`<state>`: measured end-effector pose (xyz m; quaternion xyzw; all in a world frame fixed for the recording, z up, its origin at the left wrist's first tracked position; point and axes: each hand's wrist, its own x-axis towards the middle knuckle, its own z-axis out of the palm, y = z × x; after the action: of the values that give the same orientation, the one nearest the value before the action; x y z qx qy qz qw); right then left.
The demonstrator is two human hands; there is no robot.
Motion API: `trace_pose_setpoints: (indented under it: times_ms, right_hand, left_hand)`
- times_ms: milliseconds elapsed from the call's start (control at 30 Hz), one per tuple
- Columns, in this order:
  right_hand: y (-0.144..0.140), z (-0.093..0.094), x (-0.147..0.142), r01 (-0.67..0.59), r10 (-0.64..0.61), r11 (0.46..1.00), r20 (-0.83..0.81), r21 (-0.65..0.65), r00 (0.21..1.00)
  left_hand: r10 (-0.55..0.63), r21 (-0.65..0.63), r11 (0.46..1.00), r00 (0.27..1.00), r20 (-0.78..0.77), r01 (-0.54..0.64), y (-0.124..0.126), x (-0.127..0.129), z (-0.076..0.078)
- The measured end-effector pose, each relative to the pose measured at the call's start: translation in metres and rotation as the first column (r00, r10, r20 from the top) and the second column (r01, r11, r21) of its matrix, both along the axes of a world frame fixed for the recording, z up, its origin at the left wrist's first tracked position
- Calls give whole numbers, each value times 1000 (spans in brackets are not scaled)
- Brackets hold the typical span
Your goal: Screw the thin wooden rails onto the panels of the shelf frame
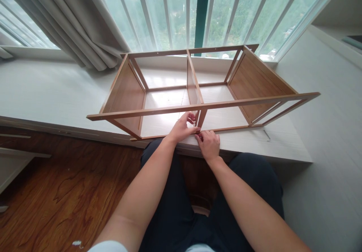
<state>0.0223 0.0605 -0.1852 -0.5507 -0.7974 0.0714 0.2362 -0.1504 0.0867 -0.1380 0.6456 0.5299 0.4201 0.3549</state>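
A brown wooden frame (147, 112), seemingly a small shelf unit, rests on the pale window ledge before me. It has panels at both ends and a middle divider (193, 80). My left hand (182, 128) reaches under the near upper rail, left of the divider's foot. Its thumb lies along the lower rail and its fingers curl round a small shiny piece too tiny to name. Beside it, my right hand (209, 144) has its fingers bent together against the lower rail at the divider's foot; whatever they pinch is hidden. A thin metal hex key (267, 135) lies right of the frame's front.
Barred windows (175, 18) rise behind the ledge (51, 82), with a grey curtain (82, 22) at left. A pale wall (325, 93) bounds the right side. Below is a wooden floor (70, 184), with a small white object (76, 243) on it.
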Motion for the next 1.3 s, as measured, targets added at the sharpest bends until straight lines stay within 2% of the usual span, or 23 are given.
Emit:
trace_pose_setpoints:
  times_ms: [333, 467, 567, 667, 733, 800, 867, 967, 1033, 1100, 1200, 1300]
  right_hand:
    - [1, 3, 7, -37, 34, 998, -60, -41, 998]
    - [1, 5, 13, -48, 43, 998, -114, -41, 993]
    - [6, 12, 29, 4, -8, 1000, -206, -18, 979]
    - [15, 24, 62, 135, -130, 991, -300, -3, 945]
    - [22, 32, 91, 292, -283, 956, -328, -24, 901]
    - [28, 39, 120, 438, -431, 897, -328, -56, 841]
    - [33, 44, 147, 525, -523, 847, -295, -81, 799]
    - [41, 44, 180, 667, -681, 732, -142, -138, 719]
    - [47, 41, 198, 727, -748, 653, -27, -210, 664]
    - [54, 36, 216, 751, -768, 598, 67, -279, 636]
    - [61, 26, 238, 742, -730, 584, 186, -331, 658]
    - [64, 19, 254, 701, -658, 642, 246, -311, 712]
  left_hand:
    - [0, -4, 1000, 1000, -11, 0, -3, -3, -3]
    - [-6, -36, 999, 997, -76, 3, -13, -7, -1]
    - [-31, -44, 999, 989, -143, 25, -20, -10, 0]
    - [-40, -26, 999, 971, -238, 35, -24, -12, -2]
    - [-20, -30, 1000, 942, -334, 10, -25, -11, -4]
    - [14, -38, 999, 898, -439, -34, -25, -8, -4]
    - [43, -36, 997, 847, -530, -73, -26, -3, -4]
    - [57, -30, 995, 787, -615, -96, -29, 5, -2]
    - [67, -29, 994, 777, -626, -110, -30, 8, -2]
    - [80, -29, 992, 783, -617, -124, -31, 9, -3]
    - [76, -30, 992, 789, -610, -119, -30, 9, -5]
    - [80, -15, 993, 777, -624, -114, -30, 8, -8]
